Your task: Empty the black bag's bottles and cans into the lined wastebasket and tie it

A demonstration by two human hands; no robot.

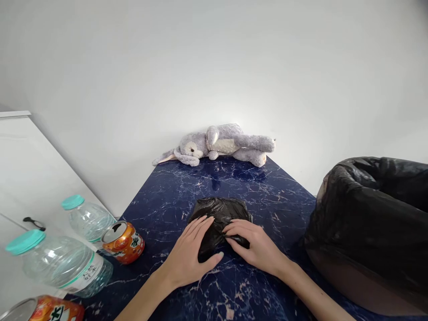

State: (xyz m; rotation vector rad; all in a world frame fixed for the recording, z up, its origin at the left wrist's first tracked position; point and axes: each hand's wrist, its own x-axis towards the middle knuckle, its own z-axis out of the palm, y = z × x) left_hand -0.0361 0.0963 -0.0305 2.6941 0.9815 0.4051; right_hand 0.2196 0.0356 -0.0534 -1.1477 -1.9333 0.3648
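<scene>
A crumpled black plastic bag (220, 208) lies in a bunched heap on the dark blue marbled table (214, 294), straight in front of me. My left hand (190, 256) rests on its left side with the fingers stretched out and the thumb apart. On the right side, my right hand (254, 245) pinches a gathered fold of the plastic between thumb and fingers. Whatever the bag may contain is hidden.
At left stand two clear bottles (63, 263) with turquoise caps and two orange cans (129, 245). A bin (357, 276) lined with black plastic stands at right. A grey plush rabbit (227, 142) lies against the wall. A white cabinet (36, 178) is far left.
</scene>
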